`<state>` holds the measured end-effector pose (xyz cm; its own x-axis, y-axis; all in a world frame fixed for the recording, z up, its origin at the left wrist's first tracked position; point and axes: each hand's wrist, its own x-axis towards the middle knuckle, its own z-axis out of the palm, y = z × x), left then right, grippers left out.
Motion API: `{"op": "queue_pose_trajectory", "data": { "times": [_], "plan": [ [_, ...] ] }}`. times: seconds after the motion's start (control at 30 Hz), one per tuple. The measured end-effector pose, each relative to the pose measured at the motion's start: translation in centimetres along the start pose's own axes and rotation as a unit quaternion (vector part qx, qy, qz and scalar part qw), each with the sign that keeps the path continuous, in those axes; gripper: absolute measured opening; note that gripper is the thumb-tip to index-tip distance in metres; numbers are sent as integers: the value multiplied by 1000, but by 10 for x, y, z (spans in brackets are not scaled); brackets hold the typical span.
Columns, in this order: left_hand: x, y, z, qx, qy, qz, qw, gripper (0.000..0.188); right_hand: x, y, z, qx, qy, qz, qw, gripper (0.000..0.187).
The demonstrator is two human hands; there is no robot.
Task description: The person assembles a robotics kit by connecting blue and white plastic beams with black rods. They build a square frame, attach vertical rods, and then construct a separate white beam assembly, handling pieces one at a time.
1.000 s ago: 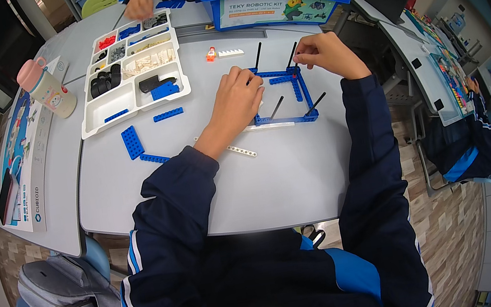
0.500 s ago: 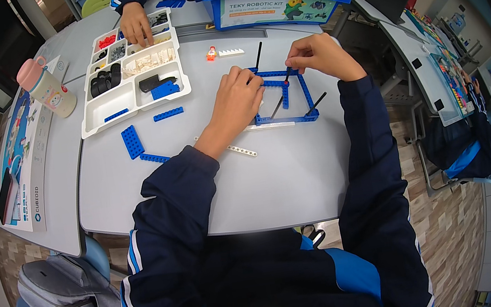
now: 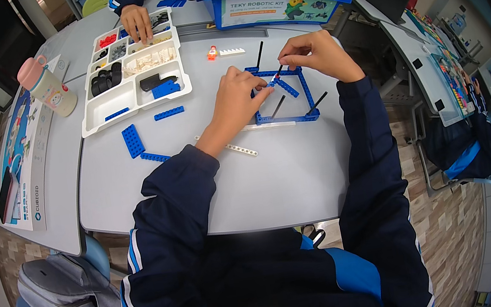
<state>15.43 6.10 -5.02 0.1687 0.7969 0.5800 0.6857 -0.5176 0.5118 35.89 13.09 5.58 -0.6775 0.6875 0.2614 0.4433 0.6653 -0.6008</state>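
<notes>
Since half a second before, the bent blue piece (image 3: 288,88) had turned, both arms slanting toward me. It showed within the sides of the blue frame (image 3: 305,88) on the worktop (image 3: 275,181). My right hand (image 3: 321,58) pinched the black stick (image 3: 280,68) at its corner. My left hand (image 3: 230,100) was half curled, thumb by the piece; I couldn't tell if it gripped.

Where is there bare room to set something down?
The widest patch of table lies between the left sleeve and right sleeve, nearer than the white strips. A smaller one lies between the tray, toy figure and left hand. Crowded: the blue frame, where the right hand works too, plus the loose blue bricks.
</notes>
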Motion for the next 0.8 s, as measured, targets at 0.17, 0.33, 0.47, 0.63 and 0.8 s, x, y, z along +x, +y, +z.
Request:
{"op": "queue_pose_trajectory", "data": {
  "times": [0.17,0.33,0.47,0.63,0.8],
  "plan": [
    [4,-2,0,-102,4,-97,990,22,-1,-12,-4,18,-7,-9,1000,14],
    [8,-8,-1,-245,45,-194,949,23,-6,-20,-12,19,-74,-37,996,20],
    [10,-8,-4,-237,102,-175,950,20,-7,-16,-11,50,-124,-7,991,24],
    [10,1,-3,-168,166,-101,966,14,-6,-8,-8,118,-171,35,978,19],
    [10,7,-6,-166,193,-78,964,13,-10,-14,-10,154,-149,109,971,16]
  ]
}}
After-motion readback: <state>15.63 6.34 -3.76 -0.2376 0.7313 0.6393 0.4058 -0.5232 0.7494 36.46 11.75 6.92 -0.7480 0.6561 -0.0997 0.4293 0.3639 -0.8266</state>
